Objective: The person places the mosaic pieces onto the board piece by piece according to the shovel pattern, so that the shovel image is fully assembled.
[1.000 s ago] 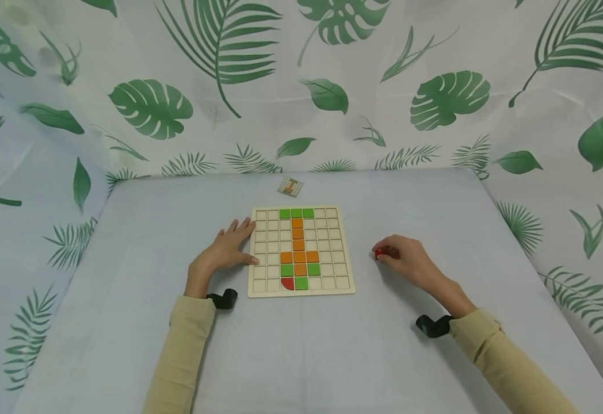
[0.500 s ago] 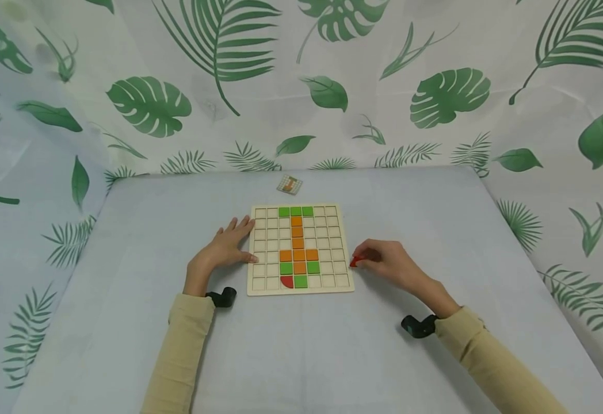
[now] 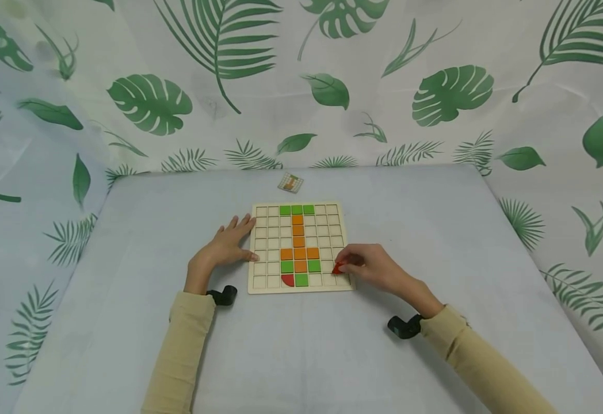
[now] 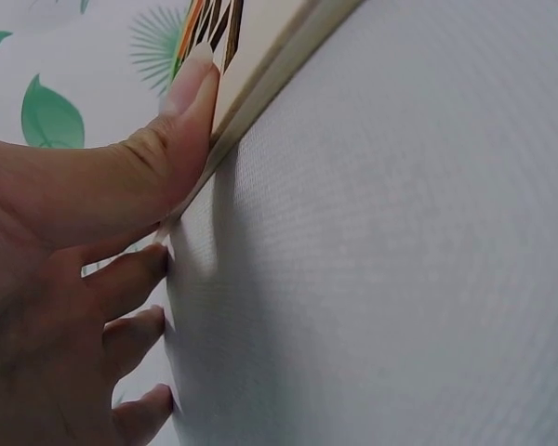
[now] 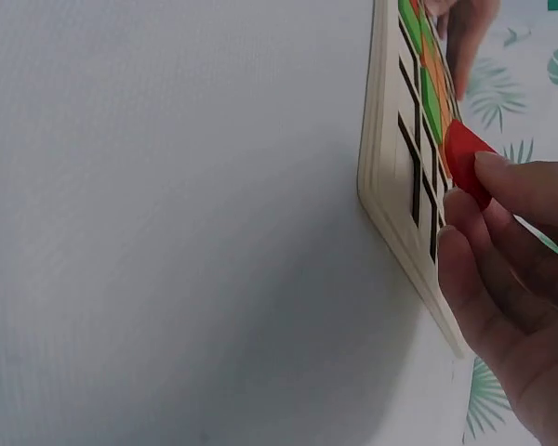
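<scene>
A pale wooden grid board lies on the table, with green and orange square tiles set in its cells. One red quarter-round tile sits in the bottom row, left of a green tile. My right hand pinches a second red tile between thumb and fingers, over the board's lower right cells. In the right wrist view this tile is tilted and has a curved edge. My left hand rests at the board's left edge, fingers spread, its thumb touching the rim.
A small pattern card lies behind the board on the pale table. A leaf-printed cloth rises behind and at both sides. Dark wrist cameras sit by both sleeves.
My right hand has moved left with the red tile, from the table beside the board to over its right-hand cells. The left hand has stayed at the left edge.
</scene>
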Action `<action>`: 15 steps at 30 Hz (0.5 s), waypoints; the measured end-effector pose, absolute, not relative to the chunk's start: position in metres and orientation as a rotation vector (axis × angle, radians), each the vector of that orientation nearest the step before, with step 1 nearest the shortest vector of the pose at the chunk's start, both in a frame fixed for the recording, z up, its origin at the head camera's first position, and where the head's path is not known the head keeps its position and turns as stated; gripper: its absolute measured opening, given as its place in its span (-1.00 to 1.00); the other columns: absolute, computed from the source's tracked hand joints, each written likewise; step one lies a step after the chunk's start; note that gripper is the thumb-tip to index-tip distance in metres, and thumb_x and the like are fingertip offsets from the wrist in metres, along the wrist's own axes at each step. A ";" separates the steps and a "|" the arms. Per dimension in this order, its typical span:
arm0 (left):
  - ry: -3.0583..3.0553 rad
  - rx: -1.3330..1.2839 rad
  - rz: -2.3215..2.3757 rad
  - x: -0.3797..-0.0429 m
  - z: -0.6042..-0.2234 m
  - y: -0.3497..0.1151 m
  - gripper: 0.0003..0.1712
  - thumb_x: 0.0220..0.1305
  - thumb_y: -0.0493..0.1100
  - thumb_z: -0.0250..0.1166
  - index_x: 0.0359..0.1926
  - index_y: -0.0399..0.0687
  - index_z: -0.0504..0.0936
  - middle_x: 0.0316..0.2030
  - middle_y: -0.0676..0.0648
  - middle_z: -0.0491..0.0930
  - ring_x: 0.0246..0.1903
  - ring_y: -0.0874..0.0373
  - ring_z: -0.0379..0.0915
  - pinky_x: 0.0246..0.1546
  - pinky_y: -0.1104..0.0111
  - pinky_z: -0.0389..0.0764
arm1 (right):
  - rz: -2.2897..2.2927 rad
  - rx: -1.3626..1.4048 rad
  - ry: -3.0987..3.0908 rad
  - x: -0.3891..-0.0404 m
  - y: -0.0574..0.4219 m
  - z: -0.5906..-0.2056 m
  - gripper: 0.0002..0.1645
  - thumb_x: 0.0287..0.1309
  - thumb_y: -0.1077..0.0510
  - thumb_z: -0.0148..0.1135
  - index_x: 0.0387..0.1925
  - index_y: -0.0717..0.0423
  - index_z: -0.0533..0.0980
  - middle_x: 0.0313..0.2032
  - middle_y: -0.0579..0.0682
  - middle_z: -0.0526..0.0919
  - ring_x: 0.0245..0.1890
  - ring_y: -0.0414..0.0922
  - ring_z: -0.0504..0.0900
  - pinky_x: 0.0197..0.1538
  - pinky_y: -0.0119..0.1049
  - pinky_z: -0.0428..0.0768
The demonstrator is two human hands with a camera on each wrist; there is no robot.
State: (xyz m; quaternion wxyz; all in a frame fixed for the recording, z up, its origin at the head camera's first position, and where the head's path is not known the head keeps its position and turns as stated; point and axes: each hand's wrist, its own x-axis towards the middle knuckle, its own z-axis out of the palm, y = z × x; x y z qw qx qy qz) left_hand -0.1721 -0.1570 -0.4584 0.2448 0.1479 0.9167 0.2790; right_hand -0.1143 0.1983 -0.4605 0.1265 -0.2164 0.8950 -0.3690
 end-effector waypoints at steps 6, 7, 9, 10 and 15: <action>2.504 0.408 0.757 -0.172 -0.458 -0.157 0.14 0.30 -0.05 0.44 0.64 -0.20 -0.09 0.64 -0.24 -0.22 0.63 -0.25 -0.47 0.60 -0.16 -0.37 | -1.085 -0.686 2.579 -0.112 0.191 -0.462 -0.87 0.26 0.31 0.39 -0.16 0.14 0.69 -0.26 -0.09 0.77 -0.29 -0.21 0.64 -0.16 -0.39 0.67; 2.505 0.409 0.753 -0.172 -0.459 -0.157 0.14 0.30 -0.05 0.44 0.64 -0.20 -0.09 0.64 -0.24 -0.23 0.63 -0.25 -0.47 0.60 -0.17 -0.36 | -1.086 -0.693 2.574 -0.112 0.189 -0.463 -0.88 0.26 0.31 0.38 -0.16 0.14 0.69 -0.25 -0.09 0.77 -0.29 -0.21 0.64 -0.17 -0.39 0.66; 2.508 0.409 0.746 -0.172 -0.459 -0.157 0.14 0.30 -0.05 0.44 0.64 -0.19 -0.09 0.65 -0.23 -0.23 0.63 -0.24 -0.47 0.60 -0.17 -0.36 | -1.089 -0.700 2.562 -0.112 0.186 -0.463 -0.88 0.27 0.31 0.38 -0.16 0.13 0.68 -0.26 -0.10 0.77 -0.30 -0.22 0.62 -0.18 -0.40 0.66; 2.511 0.410 0.744 -0.172 -0.460 -0.157 0.14 0.30 -0.05 0.44 0.64 -0.19 -0.09 0.65 -0.23 -0.23 0.63 -0.24 -0.47 0.60 -0.17 -0.36 | -1.089 -0.701 2.557 -0.112 0.184 -0.463 -0.88 0.27 0.31 0.37 -0.16 0.13 0.68 -0.27 -0.10 0.76 -0.30 -0.22 0.61 -0.18 -0.41 0.65; 2.516 0.409 0.745 -0.172 -0.460 -0.157 0.14 0.30 -0.05 0.45 0.64 -0.19 -0.08 0.64 -0.23 -0.22 0.63 -0.24 -0.46 0.60 -0.17 -0.36 | -1.094 -0.713 2.540 -0.113 0.176 -0.463 -0.89 0.25 0.30 0.39 -0.18 0.13 0.67 -0.31 -0.10 0.74 -0.33 -0.23 0.59 -0.20 -0.43 0.64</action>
